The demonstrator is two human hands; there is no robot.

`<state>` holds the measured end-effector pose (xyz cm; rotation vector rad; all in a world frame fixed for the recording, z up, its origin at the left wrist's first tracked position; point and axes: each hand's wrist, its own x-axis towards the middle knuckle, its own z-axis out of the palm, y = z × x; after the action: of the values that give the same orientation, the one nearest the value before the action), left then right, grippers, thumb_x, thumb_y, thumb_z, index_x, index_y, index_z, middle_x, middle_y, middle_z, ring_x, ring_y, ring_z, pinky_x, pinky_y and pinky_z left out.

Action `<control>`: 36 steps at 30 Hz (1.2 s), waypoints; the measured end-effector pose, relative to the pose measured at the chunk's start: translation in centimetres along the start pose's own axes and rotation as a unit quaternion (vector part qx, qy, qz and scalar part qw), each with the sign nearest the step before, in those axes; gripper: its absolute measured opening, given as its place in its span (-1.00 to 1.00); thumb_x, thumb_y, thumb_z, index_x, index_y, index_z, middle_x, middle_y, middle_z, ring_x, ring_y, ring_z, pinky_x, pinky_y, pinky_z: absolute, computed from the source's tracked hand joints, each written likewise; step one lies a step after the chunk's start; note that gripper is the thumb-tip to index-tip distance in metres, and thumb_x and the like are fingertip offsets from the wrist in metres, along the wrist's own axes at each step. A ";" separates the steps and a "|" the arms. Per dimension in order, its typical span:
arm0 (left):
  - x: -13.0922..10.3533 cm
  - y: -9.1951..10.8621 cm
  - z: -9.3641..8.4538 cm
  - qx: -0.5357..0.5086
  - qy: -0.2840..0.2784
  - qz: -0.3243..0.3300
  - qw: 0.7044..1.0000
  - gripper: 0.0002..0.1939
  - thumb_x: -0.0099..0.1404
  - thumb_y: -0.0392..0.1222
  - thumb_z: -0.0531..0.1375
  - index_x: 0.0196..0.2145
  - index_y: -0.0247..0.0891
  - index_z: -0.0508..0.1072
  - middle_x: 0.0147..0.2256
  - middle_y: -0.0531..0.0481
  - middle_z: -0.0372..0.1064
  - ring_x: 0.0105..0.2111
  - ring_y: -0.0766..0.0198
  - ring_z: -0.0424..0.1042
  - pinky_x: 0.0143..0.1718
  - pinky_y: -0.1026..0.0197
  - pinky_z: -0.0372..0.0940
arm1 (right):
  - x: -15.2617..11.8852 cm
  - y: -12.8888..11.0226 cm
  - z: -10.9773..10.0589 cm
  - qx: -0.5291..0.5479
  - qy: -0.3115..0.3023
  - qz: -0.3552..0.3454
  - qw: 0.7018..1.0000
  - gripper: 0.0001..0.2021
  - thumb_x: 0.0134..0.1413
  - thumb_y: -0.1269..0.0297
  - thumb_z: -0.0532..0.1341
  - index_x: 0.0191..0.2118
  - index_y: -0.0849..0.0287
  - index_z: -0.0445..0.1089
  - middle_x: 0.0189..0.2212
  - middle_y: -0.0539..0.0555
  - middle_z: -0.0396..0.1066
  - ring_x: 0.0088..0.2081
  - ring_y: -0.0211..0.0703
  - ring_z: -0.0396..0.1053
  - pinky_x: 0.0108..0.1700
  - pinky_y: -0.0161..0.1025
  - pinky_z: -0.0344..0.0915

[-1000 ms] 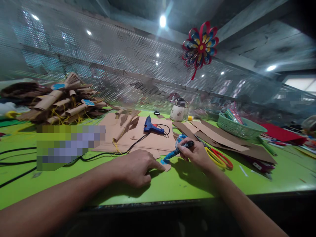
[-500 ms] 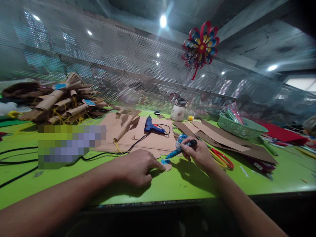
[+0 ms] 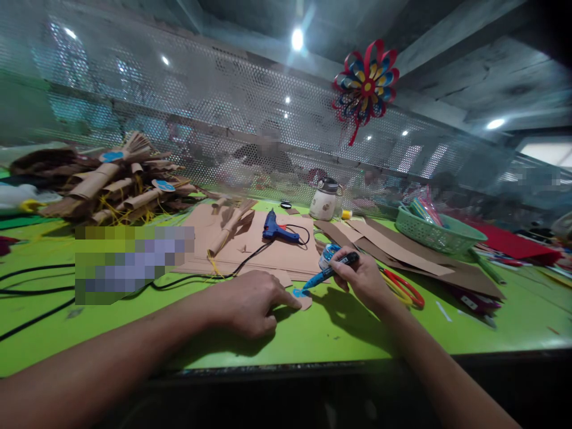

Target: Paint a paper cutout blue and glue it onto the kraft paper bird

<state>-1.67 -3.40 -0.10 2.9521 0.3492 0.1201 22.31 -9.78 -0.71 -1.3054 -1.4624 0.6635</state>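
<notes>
A blue marker (image 3: 322, 274) is gripped in my right hand (image 3: 367, 281), its tip down on a small rounded piece of brown card (image 3: 305, 304). Blue ink covers part of that card. From the left, the stretched index finger of my left hand (image 3: 250, 302) presses on the card's edge against the green table (image 3: 313, 342). The thumb hangs apart, and the other fingers are curled and partly hidden. Just behind the marker sits a roll of blue tape (image 3: 328, 255), partly covered by my right hand.
A blue glue gun (image 3: 280, 231) lies on stacked brown sheets (image 3: 259, 253), its black cord running left. Rolled brown paper bundles (image 3: 105, 185) are heaped at left. Behind stands a bottle (image 3: 325, 199). Red-handled scissors (image 3: 413, 292) and a green basket (image 3: 440, 235) lie to the right.
The marker tip has shifted slightly on the card, and the blue patch looks a little different. My left finger stays on the card. The whole view has shifted slightly.
</notes>
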 end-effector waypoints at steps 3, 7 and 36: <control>0.0 0.0 0.0 -0.003 0.000 -0.002 1.000 -0.28 -0.03 -0.33 0.12 0.14 -0.05 0.38 -0.36 -0.09 0.49 -0.36 0.09 0.42 -0.31 0.13 0.25 | 0.0 -0.1 0.0 0.000 -0.007 -0.001 1.000 -0.78 -0.02 0.15 0.24 -0.42 0.19 0.29 -0.72 -0.09 0.26 -0.68 -0.33 0.15 -0.60 -0.34 0.08; -0.1 0.1 -0.1 -0.005 -0.003 -0.004 1.000 -0.28 -0.03 -0.34 0.11 0.15 -0.06 0.38 -0.34 -0.10 0.49 -0.34 0.09 0.43 -0.30 0.13 0.26 | -0.1 0.2 0.0 -0.011 -0.017 -0.011 1.000 -0.82 0.01 0.19 0.24 -0.41 0.19 0.30 -0.70 -0.09 0.27 -0.66 -0.33 0.16 -0.59 -0.34 0.10; -0.1 0.1 -0.2 -0.012 -0.002 -0.001 1.000 -0.27 -0.01 -0.34 0.11 0.16 -0.01 0.36 -0.33 -0.07 0.48 -0.34 0.09 0.42 -0.32 0.15 0.24 | -0.1 0.6 0.0 0.002 -0.039 -0.011 0.999 -0.81 0.04 0.16 0.23 -0.42 0.17 0.29 -0.71 -0.12 0.21 -0.67 -0.35 0.12 -0.60 -0.35 0.06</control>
<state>-1.71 -3.52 0.10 2.9281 0.3492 0.1171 22.56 -9.73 -1.21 -1.2698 -1.5356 0.7100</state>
